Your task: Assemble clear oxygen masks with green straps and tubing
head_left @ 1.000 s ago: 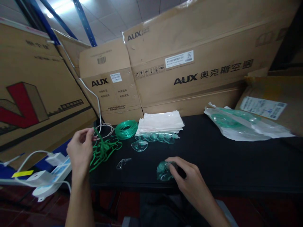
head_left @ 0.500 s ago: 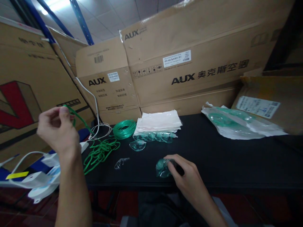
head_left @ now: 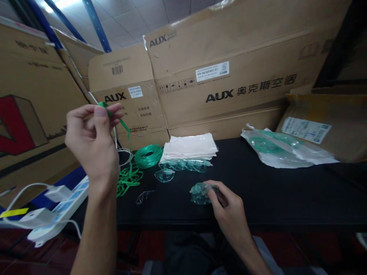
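Raised at the left, my left hand (head_left: 93, 139) pinches a green elastic strap (head_left: 124, 125) between thumb and fingers. The strap runs down to a loose green tangle (head_left: 129, 179) on the black table. Low over the table's front, my right hand (head_left: 226, 206) is closed on a clear green oxygen mask (head_left: 199, 193); the fingers hide part of it. Left of that lies a small clear plastic piece (head_left: 144, 196). Another clear mask (head_left: 164, 175) rests farther back, before a row of similar masks (head_left: 185, 165). A coil of green tubing (head_left: 148, 156) sits beside them.
A stack of white packets (head_left: 190, 146) lies at the back. Bagged green tubing (head_left: 275, 147) is at the right, by a cardboard box (head_left: 318, 122). A white power strip (head_left: 61, 217) with plugs and cables is at the left. Large cardboard panels (head_left: 183, 107) stand behind.
My left hand has moved right and up with the strap, lifting more of it off the table. My right hand has shifted slightly, still holding the mask. The view has turned slightly.
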The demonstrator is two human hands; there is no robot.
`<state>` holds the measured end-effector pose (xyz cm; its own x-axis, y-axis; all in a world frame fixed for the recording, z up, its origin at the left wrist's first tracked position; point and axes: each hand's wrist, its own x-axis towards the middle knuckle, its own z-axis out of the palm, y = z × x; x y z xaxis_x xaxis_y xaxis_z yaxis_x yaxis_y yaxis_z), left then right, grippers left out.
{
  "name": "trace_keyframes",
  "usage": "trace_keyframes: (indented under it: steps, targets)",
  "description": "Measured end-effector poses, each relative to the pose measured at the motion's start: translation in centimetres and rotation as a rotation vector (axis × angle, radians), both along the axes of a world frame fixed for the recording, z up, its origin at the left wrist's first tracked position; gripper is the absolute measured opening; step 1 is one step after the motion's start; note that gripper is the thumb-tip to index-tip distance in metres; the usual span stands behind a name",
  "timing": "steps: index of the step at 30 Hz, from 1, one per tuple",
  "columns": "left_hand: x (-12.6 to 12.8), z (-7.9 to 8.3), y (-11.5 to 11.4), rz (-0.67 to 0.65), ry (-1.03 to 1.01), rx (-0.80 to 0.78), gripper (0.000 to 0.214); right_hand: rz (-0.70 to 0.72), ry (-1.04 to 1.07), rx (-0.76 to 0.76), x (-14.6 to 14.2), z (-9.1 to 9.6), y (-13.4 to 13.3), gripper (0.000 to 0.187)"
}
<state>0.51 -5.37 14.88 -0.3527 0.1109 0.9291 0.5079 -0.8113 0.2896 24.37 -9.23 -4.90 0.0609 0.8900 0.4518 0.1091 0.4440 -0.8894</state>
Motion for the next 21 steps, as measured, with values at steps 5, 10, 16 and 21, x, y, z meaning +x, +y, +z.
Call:
trace_keyframes:
  steps: [5, 10, 16, 21]
  targets:
    - [3.7, 0.9, -0.8, -0.269, 0.059, -0.070, 0.009, -0.037, 0.137, -0.018, 0.1, 0.3, -0.3, 0.022]
    - [6.9, -0.2, -2.5, -0.476, 0.049, -0.368, 0.007, -0.068, 0.225, -0.080, 1.5, 1.2, -0.5, 0.027]
    - [8.4, -11.2, -3.7, -0.462, 0.060, -0.907, 0.019, -0.140, 0.196, -0.133, 5.8, 1.4, 0.6, 0.030]
    - [7.4, -16.3, -4.5, -0.398, 0.190, -1.185, 0.028, -0.121, 0.219, -0.174, 7.1, 1.2, 1.1, 0.031]
